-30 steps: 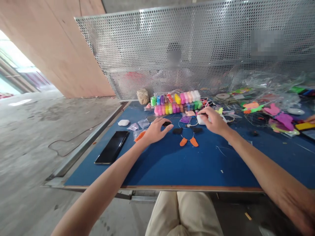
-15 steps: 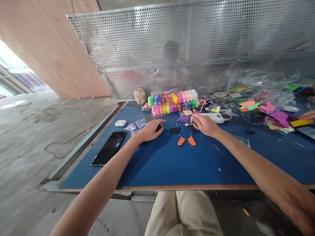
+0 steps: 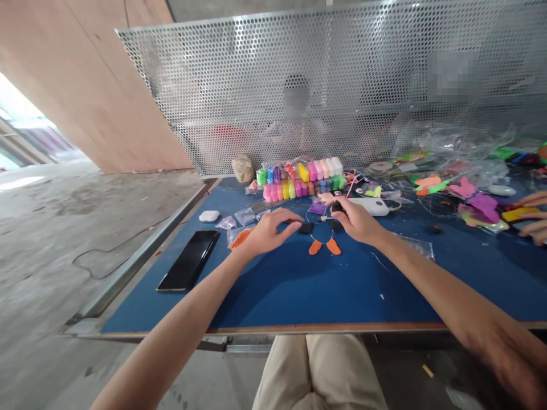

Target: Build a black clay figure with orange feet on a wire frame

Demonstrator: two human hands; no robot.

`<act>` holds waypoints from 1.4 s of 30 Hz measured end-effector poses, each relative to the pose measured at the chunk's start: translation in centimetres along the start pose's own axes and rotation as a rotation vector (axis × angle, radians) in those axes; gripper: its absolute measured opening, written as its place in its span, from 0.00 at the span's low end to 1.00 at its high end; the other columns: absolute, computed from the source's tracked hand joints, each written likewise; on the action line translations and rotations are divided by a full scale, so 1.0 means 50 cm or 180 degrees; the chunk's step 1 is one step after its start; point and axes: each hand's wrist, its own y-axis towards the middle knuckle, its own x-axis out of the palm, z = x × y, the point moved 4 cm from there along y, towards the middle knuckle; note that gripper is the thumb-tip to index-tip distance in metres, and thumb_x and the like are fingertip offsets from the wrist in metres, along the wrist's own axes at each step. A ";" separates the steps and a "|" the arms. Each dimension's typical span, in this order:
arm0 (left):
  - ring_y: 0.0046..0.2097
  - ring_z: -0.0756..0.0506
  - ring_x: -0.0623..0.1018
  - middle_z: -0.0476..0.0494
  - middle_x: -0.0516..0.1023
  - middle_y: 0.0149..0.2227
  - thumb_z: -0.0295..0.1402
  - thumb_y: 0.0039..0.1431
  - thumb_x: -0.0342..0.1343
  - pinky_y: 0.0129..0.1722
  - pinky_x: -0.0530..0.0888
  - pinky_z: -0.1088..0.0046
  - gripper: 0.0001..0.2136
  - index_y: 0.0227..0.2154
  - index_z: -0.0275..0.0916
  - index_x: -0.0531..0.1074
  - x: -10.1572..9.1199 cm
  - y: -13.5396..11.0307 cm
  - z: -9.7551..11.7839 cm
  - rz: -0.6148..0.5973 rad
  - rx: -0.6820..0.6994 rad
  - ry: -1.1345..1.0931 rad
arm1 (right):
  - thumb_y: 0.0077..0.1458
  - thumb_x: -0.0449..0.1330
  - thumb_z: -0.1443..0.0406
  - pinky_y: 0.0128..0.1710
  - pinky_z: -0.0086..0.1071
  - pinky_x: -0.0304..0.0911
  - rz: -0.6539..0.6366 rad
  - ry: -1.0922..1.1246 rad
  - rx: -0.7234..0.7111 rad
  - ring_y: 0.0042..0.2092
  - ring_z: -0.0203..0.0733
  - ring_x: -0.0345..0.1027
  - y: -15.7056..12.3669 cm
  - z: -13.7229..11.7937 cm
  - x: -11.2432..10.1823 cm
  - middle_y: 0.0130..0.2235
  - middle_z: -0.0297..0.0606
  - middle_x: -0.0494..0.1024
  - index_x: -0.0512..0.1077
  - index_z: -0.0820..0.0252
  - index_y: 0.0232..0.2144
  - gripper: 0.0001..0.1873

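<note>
My left hand (image 3: 273, 232) hovers low over the blue table, thumb and fingers apart. Its fingertips come up to a flat black clay piece (image 3: 306, 228); whether they touch it I cannot tell. In my right hand (image 3: 359, 221), thumb and fingers pinch a small black clay lump (image 3: 337, 206). Under that hand another black clay piece (image 3: 337, 226) lies partly covered. A thin wire ring (image 3: 311, 232) links the black pieces with two orange clay petals (image 3: 315, 246) at its near side. By my left wrist lies a larger orange clay piece (image 3: 240, 238), partly hidden.
A phone (image 3: 188, 260) and a white earbud case (image 3: 209, 216) lie left. Rows of coloured clay packs (image 3: 299, 188) and a stone (image 3: 243, 168) stand before the perforated metal screen (image 3: 256, 85). A white power bank (image 3: 371, 206) sits behind my right hand. Another person's hand (image 3: 534, 216) is far right.
My left hand has moved right to the left black piece, uncovering the orange piece by its wrist. The black lump in my right fingers now shows more. The other person's hand reaches further in.
</note>
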 end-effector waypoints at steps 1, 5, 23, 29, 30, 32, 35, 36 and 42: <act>0.51 0.43 0.77 0.42 0.81 0.47 0.41 0.70 0.50 0.54 0.72 0.64 0.14 0.47 0.41 0.77 0.008 0.000 0.016 -0.0082 0.0075 -0.0095 | 0.70 0.49 0.56 0.39 0.38 0.69 0.0005 0.0032 -0.0105 0.36 0.44 0.76 0.000 -0.007 0.004 0.43 0.42 0.80 0.67 0.54 0.52 0.15; 0.51 0.43 0.78 0.40 0.80 0.50 0.43 0.69 0.51 0.52 0.73 0.65 0.17 0.54 0.39 0.73 0.044 -0.002 0.051 -0.0302 -0.0049 -0.0854 | 0.69 0.54 0.57 0.53 0.42 0.69 0.0205 -0.0017 -0.0756 0.52 0.48 0.75 0.001 -0.048 0.015 0.51 0.41 0.80 0.68 0.50 0.59 0.18; 0.30 0.50 0.78 0.44 0.81 0.29 0.47 0.59 0.63 0.30 0.73 0.77 0.19 0.33 0.31 0.77 0.094 -0.008 0.011 -0.0100 -0.1011 -0.2228 | 0.65 0.60 0.62 0.59 0.46 0.68 0.0038 -0.1275 -0.2062 0.63 0.50 0.67 -0.011 -0.090 0.063 0.66 0.45 0.66 0.60 0.59 0.67 0.31; 0.34 0.46 0.82 0.40 0.83 0.34 0.49 0.60 0.61 0.29 0.71 0.78 0.22 0.43 0.32 0.78 0.092 0.005 -0.004 -0.0348 -0.1062 -0.2194 | 0.67 0.56 0.70 0.50 0.38 0.75 0.0202 -0.1351 -0.1927 0.54 0.45 0.76 -0.017 -0.078 0.073 0.59 0.47 0.75 0.63 0.62 0.64 0.25; 0.33 0.46 0.82 0.39 0.83 0.35 0.49 0.60 0.61 0.27 0.70 0.78 0.22 0.45 0.32 0.78 0.089 0.007 -0.006 -0.0371 -0.1121 -0.2264 | 0.67 0.55 0.71 0.49 0.37 0.76 0.0256 -0.1363 -0.1876 0.53 0.45 0.77 -0.016 -0.078 0.074 0.58 0.47 0.77 0.64 0.63 0.63 0.24; 0.27 0.49 0.80 0.37 0.83 0.38 0.48 0.61 0.60 0.23 0.66 0.79 0.23 0.48 0.32 0.78 0.083 0.008 -0.009 -0.0382 -0.1254 -0.2390 | 0.67 0.55 0.70 0.46 0.35 0.76 0.0375 -0.1381 -0.1759 0.51 0.44 0.78 -0.013 -0.080 0.075 0.54 0.46 0.80 0.66 0.62 0.61 0.21; 0.23 0.51 0.78 0.37 0.83 0.41 0.48 0.63 0.58 0.22 0.66 0.77 0.23 0.50 0.33 0.77 0.068 0.008 -0.012 -0.0249 -0.1328 -0.2221 | 0.67 0.57 0.66 0.40 0.34 0.75 0.0495 -0.1329 -0.1469 0.44 0.43 0.81 -0.003 -0.076 0.068 0.46 0.39 0.84 0.73 0.59 0.52 0.13; 0.22 0.51 0.77 0.38 0.84 0.41 0.48 0.64 0.57 0.24 0.68 0.76 0.22 0.50 0.34 0.78 0.062 0.009 -0.011 -0.0185 -0.1278 -0.1986 | 0.67 0.58 0.65 0.38 0.34 0.74 0.0510 -0.1288 -0.1311 0.41 0.43 0.81 0.001 -0.071 0.063 0.43 0.38 0.85 0.75 0.58 0.49 0.10; 0.28 0.51 0.78 0.47 0.84 0.42 0.40 0.70 0.50 0.33 0.72 0.75 0.15 0.52 0.43 0.77 0.040 0.014 -0.001 0.0267 -0.0765 -0.0466 | 0.67 0.57 0.63 0.41 0.37 0.73 0.0903 -0.0819 -0.0468 0.39 0.45 0.80 0.009 -0.011 0.011 0.41 0.40 0.84 0.78 0.57 0.42 0.10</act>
